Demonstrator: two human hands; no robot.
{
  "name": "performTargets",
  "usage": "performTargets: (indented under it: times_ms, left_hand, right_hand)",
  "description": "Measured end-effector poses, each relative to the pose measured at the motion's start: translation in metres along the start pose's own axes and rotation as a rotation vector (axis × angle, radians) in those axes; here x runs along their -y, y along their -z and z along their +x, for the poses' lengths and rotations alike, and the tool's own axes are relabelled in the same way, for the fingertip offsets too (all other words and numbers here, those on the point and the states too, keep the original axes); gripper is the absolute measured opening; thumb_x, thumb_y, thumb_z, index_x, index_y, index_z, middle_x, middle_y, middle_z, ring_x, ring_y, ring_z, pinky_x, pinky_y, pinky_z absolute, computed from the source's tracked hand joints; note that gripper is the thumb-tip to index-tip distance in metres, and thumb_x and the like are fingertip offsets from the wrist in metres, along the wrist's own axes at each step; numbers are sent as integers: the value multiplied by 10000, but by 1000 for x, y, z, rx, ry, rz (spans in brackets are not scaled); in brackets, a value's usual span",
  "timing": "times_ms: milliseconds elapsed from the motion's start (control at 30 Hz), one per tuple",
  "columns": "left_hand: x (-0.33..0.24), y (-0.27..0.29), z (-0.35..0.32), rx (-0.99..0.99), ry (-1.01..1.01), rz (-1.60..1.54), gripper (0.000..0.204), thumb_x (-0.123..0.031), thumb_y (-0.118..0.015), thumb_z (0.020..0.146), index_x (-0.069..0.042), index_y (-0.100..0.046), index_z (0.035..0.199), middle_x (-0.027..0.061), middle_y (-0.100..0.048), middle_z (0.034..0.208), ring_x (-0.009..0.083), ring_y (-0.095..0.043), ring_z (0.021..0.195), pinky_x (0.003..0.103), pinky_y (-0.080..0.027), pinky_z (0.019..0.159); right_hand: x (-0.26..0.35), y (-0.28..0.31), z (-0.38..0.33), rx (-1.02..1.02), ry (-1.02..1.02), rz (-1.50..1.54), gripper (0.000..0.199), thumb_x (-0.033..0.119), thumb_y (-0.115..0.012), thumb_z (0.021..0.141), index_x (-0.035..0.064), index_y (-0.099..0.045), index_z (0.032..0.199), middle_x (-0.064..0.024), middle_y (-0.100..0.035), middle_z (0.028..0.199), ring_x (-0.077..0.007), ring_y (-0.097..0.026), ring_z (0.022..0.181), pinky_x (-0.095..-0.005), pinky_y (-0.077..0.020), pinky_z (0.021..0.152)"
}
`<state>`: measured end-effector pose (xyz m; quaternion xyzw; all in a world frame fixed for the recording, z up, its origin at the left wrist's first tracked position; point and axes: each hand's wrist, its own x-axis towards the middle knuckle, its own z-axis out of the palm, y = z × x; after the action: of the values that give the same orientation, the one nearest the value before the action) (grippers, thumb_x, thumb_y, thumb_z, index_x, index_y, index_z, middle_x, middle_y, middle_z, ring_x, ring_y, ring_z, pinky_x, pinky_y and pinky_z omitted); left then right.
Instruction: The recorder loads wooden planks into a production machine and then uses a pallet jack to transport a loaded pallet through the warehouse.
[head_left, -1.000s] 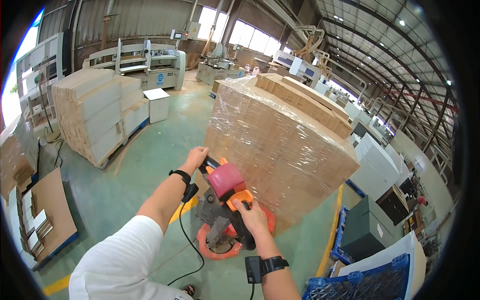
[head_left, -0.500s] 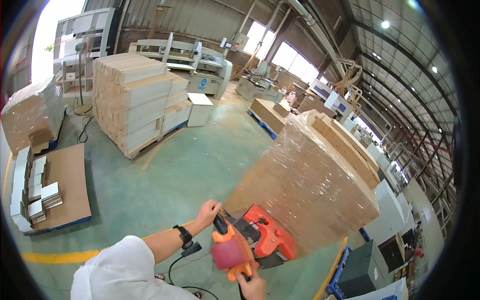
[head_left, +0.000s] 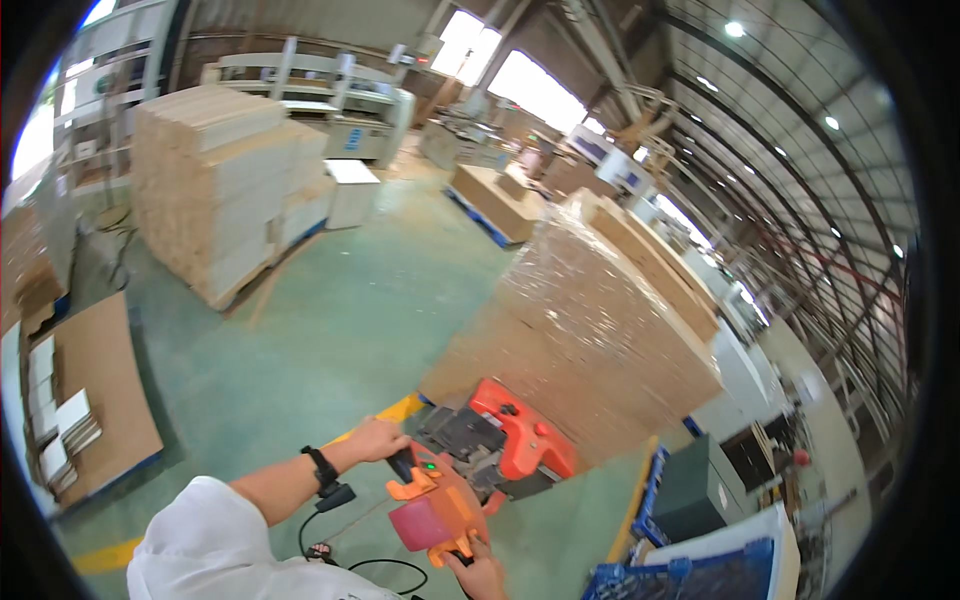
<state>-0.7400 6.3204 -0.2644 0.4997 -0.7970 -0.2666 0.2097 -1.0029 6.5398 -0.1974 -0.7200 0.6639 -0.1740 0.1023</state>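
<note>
On the green floor (head_left: 330,320), we are facing a tall wrapped stack (head_left: 590,350), with a red pallet truck (head_left: 525,440) sitting at its near foot, probably heavy and rigid, its handle end pointing toward us and its long axis seemingly running into the load. We are gripping its orange handle (head_left: 448,503) by the black ends, the sound place, left hand (head_left: 376,439) and right hand (head_left: 480,576) each clamping one.
</note>
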Motion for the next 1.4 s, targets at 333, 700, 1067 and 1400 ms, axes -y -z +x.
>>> performTargets:
  times_ms: [333, 700, 1067, 1400]
  left_hand:
    - [-21, -21, -34, 68, -85, 133, 403, -362, -345, 863, -126, -638, 719, 94, -624, 700, 293, -577, 694, 422, -327, 741]
    - [-76, -57, -136, 122, -53, 75, 431, -423, -319, 925, -132, -602, 780, 60, -610, 770, 242, -547, 828, 403, -317, 758]
    - [-63, -59, -159, 302, -111, 167, 399, -401, -327, 925, -124, -609, 868, 76, -619, 789, 283, -571, 829, 443, -364, 766]
    - [44, -20, -91, -6, -250, -163, 332, -402, -498, 823, -102, -569, 701, 97, -574, 588, 309, -555, 548, 407, -443, 528]
  right_hand:
    - [-16, 9, -33, 74, -34, -93, 563, 581, -634, 699, 40, -638, 853, -108, -601, 1140, -223, -630, 896, -340, -516, 702]
    - [-42, 19, -129, -72, 20, 54, 516, 535, -670, 692, 71, -628, 915, -67, -656, 953, -231, -643, 795, -338, -505, 665]
    - [-33, -30, -170, -23, -57, 179, 446, 462, -554, 807, 76, -618, 1022, -163, -650, 819, -350, -628, 757, -425, -491, 682]
    - [41, -82, -82, -62, -175, 146, 390, 324, -422, 892, 47, -589, 1109, -173, -615, 667, -332, -620, 617, -406, -478, 580]
